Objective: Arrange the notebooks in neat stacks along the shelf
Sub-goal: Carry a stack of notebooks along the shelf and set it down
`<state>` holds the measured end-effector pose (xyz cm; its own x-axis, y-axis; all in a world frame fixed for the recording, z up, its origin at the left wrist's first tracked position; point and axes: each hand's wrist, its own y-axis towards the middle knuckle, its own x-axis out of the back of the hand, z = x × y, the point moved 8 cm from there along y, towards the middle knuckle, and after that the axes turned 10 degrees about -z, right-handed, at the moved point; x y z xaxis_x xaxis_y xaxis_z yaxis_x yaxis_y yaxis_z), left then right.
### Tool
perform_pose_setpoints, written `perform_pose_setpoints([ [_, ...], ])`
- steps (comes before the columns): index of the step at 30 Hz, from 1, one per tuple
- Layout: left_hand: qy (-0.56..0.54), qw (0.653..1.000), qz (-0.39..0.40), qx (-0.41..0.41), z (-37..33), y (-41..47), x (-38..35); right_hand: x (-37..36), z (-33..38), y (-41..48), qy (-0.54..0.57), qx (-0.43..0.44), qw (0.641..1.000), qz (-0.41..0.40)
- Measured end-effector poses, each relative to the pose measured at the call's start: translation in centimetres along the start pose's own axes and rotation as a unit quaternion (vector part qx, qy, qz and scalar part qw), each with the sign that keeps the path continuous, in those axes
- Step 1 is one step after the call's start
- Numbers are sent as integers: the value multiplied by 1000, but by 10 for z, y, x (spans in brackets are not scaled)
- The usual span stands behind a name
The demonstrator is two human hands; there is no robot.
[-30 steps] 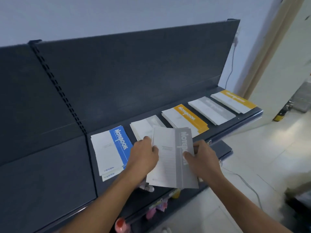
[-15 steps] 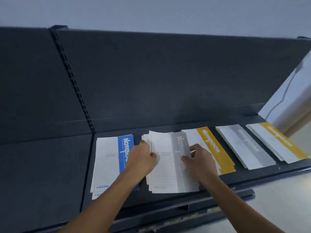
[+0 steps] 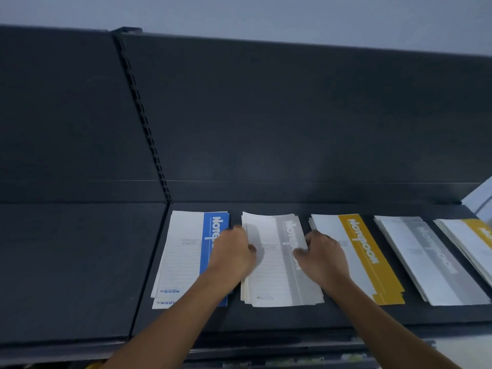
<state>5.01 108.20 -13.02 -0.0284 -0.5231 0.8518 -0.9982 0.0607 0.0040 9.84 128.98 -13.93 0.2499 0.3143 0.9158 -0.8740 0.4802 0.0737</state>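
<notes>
**Hands on the grey stack**

Dark grey back panels are filling most of what I am seeing, with a pale wall above them. Below them a dark shelf point(image 3: 266, 318) is running from side to side.

Five stacks of notebooks are lying flat in a row on the shelf. From the left I am seeing a blue stack point(image 3: 183, 257), a grey stack point(image 3: 277, 278), a yellow stack point(image 3: 359, 257), another grey stack point(image 3: 431, 265) and one more yellow stack point(image 3: 471, 241) at the right edge, cut off by the picture's side. The stacks are sitting apart, with dark gaps between them.

My left hand point(image 3: 234, 254) is resting on the left edge of the grey stack, fingers curled over it and gripping it. The wrist is covering part of the blue stack. My right hand point(image 3: 323, 258) is gripping the right edge of the same stack, with the fingers bent onto the cover.

The sheets in this stack are sitting a little uneven at the bottom edge. The blue stack has one notebook poking out below the top one.
</notes>
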Motion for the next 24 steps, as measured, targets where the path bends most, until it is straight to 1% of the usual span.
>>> perform_pose_setpoints([
  [8,38,999,-14,-15,-1,-3,-3,-6,2,2,-34,32,999,-1],
  [17,38,997,-65,-12,-4,-5,11,3,3,-4,0,73,997,-15],
  [24,41,997,-67,-23,-10,-25,28,17,27,-17,39,125,991,4],
])
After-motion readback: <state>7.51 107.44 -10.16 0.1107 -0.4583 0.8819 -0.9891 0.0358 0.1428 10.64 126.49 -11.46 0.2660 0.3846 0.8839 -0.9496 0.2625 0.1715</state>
